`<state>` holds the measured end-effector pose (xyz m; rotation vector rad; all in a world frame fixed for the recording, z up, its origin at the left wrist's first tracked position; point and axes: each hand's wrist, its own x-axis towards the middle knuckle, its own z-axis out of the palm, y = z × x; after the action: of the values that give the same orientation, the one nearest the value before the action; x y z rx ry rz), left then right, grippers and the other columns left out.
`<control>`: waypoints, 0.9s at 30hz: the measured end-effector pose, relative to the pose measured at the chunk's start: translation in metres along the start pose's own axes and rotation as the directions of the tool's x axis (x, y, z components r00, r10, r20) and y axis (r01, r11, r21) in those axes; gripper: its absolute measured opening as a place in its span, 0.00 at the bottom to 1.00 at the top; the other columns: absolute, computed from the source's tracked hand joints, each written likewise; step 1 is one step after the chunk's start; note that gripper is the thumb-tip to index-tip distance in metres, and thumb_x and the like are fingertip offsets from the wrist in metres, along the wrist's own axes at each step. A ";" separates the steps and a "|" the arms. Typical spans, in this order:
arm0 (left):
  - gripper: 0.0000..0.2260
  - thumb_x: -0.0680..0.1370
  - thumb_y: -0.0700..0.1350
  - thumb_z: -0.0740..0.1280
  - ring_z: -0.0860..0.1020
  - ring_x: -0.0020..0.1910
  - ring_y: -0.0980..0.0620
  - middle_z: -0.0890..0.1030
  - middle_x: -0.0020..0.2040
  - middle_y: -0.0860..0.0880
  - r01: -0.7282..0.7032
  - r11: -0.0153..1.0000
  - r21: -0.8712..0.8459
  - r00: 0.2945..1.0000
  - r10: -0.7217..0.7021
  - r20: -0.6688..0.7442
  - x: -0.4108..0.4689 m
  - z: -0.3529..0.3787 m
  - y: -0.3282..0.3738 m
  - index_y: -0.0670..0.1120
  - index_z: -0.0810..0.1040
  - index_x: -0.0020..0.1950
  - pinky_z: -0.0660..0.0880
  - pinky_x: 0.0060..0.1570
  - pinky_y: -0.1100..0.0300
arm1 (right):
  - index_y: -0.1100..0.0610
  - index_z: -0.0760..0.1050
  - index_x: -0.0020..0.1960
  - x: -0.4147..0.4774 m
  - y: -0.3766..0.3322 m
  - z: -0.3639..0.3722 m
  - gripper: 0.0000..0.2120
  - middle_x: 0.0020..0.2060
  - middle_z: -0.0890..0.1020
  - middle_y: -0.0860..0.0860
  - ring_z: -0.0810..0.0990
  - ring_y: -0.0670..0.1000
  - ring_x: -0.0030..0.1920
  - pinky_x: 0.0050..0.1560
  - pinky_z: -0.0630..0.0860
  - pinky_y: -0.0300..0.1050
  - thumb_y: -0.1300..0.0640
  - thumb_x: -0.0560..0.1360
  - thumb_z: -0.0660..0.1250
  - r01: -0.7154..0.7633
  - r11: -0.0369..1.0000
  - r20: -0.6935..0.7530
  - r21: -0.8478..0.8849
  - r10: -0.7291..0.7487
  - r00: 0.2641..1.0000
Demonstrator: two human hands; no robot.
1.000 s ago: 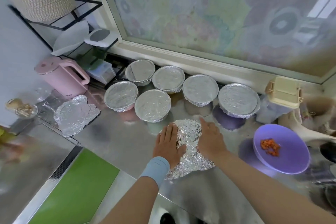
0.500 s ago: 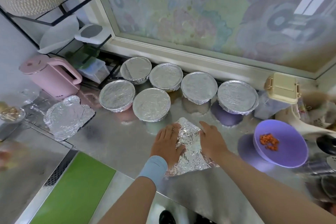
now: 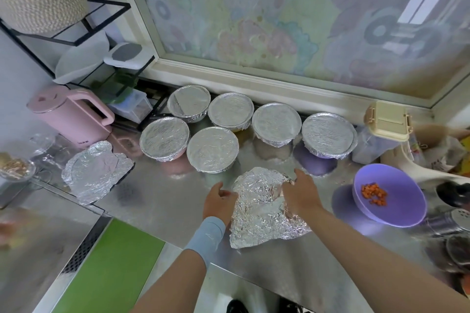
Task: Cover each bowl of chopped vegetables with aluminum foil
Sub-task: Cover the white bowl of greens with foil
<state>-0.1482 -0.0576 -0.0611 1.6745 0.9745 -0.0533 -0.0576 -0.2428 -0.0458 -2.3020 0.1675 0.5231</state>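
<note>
A crumpled foil sheet (image 3: pixel 262 208) is laid on the steel counter (image 3: pixel 157 201), before six foil-covered bowls (image 3: pixel 212 148). Its left edge is gripped by the left hand's (image 3: pixel 218 204) curled fingers. Its right edge is overlaid by the right hand (image 3: pixel 301 197); whether it is pinched cannot be told. Well right, a purple bowl (image 3: pixel 401 211) of chopped carrot (image 3: pixel 373 193) is left uncovered.

We cannot see what the six covered bowls (image 3: pixel 212 149) hold. Our left hand's (image 3: pixel 219 201) fingertips hide behind the crumpled foil sheet (image 3: pixel 262 211). The frame's edge cuts off the woven basket (image 3: pixel 40 0); the clutter (image 3: pixel 455 249) at right blurs.
</note>
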 end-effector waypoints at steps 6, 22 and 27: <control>0.18 0.76 0.39 0.69 0.76 0.42 0.56 0.75 0.50 0.53 -0.174 0.979 0.103 0.984 0.176 -0.003 -0.008 -0.016 0.023 0.48 0.74 0.65 0.75 0.40 0.66 | 0.61 0.80 0.61 0.000 -0.023 -0.031 0.16 0.36 0.77 0.52 0.72 0.48 0.34 0.35 0.68 0.40 0.65 0.73 0.70 0.019 0.940 0.103 0.341 -0.057 0.993; 0.11 0.74 0.44 0.71 0.76 0.49 0.57 0.79 0.51 0.58 -0.656 0.627 0.420 0.744 0.631 0.220 -0.029 -0.041 0.139 0.57 0.78 0.52 0.70 0.52 0.64 | 0.50 0.82 0.34 -0.003 -0.077 -0.093 0.13 0.43 0.80 0.46 0.77 0.48 0.47 0.53 0.69 0.39 0.68 0.65 0.75 0.362 0.874 -0.123 0.325 -0.340 0.932; 0.10 0.74 0.43 0.71 0.74 0.46 0.53 0.77 0.43 0.56 -0.697 0.527 0.486 0.695 0.661 0.281 -0.028 -0.032 0.115 0.57 0.75 0.39 0.73 0.50 0.57 | 0.53 0.85 0.42 -0.001 -0.062 -0.085 0.15 0.45 0.83 0.57 0.79 0.54 0.42 0.44 0.78 0.45 0.68 0.72 0.63 0.066 0.804 0.011 0.591 -0.090 0.996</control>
<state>-0.1099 -0.0490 0.0553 2.5057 0.1604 0.1514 -0.0146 -0.2598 0.0489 -1.6752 0.1847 0.4002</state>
